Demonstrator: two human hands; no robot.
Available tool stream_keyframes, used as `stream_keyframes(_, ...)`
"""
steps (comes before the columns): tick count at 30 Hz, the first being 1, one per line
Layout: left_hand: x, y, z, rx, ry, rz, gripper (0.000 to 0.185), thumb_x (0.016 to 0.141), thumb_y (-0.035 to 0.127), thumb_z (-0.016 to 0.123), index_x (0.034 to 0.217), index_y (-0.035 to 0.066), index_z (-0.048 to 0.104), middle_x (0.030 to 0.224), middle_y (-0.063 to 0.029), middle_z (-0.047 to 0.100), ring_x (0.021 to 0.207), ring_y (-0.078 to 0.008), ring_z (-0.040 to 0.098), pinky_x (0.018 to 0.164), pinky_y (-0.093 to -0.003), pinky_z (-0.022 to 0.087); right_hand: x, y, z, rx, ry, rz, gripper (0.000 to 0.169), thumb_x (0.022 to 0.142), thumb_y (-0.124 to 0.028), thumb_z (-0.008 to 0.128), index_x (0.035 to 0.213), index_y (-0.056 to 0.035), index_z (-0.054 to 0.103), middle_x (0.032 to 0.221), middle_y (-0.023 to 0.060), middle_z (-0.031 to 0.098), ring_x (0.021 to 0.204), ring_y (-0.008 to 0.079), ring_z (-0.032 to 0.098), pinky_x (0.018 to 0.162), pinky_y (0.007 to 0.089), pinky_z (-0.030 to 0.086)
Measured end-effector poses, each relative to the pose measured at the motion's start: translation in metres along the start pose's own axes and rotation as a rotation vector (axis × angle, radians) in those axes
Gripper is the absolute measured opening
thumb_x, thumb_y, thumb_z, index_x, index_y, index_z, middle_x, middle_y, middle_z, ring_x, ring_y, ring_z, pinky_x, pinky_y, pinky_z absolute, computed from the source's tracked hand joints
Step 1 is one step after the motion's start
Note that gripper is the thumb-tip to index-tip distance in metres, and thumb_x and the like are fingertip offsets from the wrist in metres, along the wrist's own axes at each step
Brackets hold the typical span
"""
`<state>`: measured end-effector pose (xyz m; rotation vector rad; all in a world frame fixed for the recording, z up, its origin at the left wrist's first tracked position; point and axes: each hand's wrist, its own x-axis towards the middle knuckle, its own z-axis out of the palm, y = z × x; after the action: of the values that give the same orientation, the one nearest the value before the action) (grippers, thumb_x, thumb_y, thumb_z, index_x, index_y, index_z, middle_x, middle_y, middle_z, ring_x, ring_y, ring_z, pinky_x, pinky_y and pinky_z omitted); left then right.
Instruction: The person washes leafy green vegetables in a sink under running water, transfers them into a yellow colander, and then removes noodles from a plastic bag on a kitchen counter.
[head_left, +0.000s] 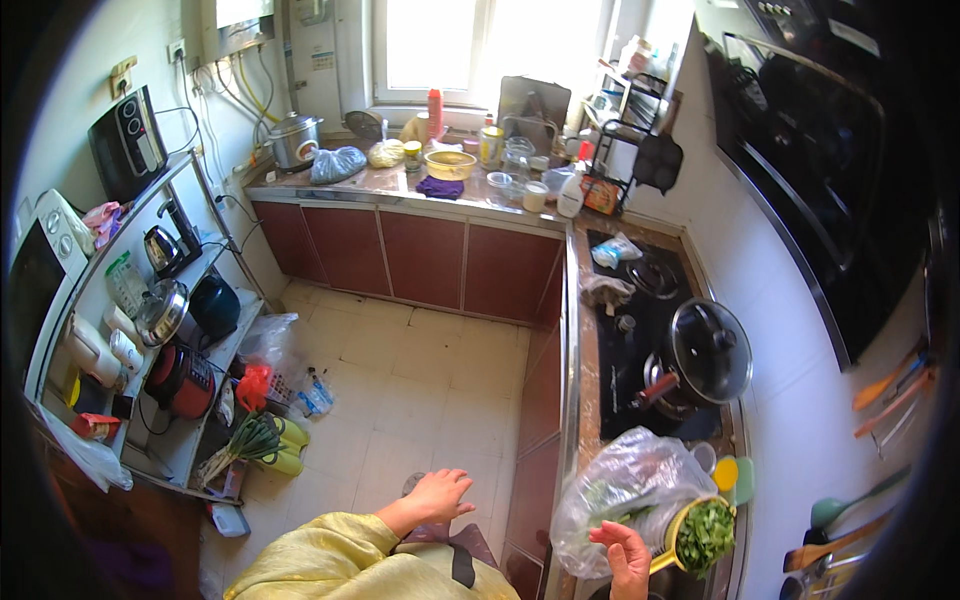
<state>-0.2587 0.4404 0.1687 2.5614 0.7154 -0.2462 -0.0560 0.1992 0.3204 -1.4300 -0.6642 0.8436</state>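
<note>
My left hand (438, 496) is held in front of my body above the floor, its fingers extended with nothing in them. At the lower right, my right hand (628, 556) is raised with bent fingers and holds nothing visible. Right beside it is a clear plastic bag (626, 469) with some green leaves inside. A yellow-rimmed strainer (681, 517) full of chopped leafy greens (706, 534) lies just right of that hand. Its yellow handle points toward my right hand; whether the two touch is unclear.
A lidded pan (709, 352) with a wooden handle stands on the black cooktop (619, 375). Jars, a yellow bowl (450, 166) and a rice cooker (294, 142) line the window counter (360, 184). Left, a metal shelf (206, 270) holds appliances; scallions (244, 442) lie at its foot.
</note>
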Motion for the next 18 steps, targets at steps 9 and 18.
stream_keyframes(9, 0.044, -0.155, -0.084, -0.008, 0.064, -0.014, 0.053, 0.087, 0.044, 0.061, 0.123, 0.006, 0.053, 0.124, -0.0132, 0.056, 0.116, -0.0308, 0.053, 0.094, -0.0436, 0.045, 0.147, 0.008, 0.12, -0.085, -0.019, -0.006, 0.032, 0.096, -0.016, 0.056, 0.12, 0.0037, 0.057, 0.108, 0.0117, 0.065, 0.096, 0.0174, 0.061, 0.09, 0.031, 0.046)
stream_keyframes(18, 0.036, -0.316, -0.179, 0.058, 0.112, -0.317, 0.051, 0.086, 0.045, 0.061, 0.116, 0.004, 0.055, 0.11, -0.0154, 0.062, 0.106, -0.0319, 0.058, 0.089, -0.0437, 0.047, 0.303, 0.007, 0.224, -0.111, -0.262, 0.119, 0.029, 0.095, -0.01, 0.057, 0.122, 0.0, 0.056, 0.11, 0.0088, 0.064, 0.104, 0.0145, 0.059, 0.091, 0.0278, 0.047)
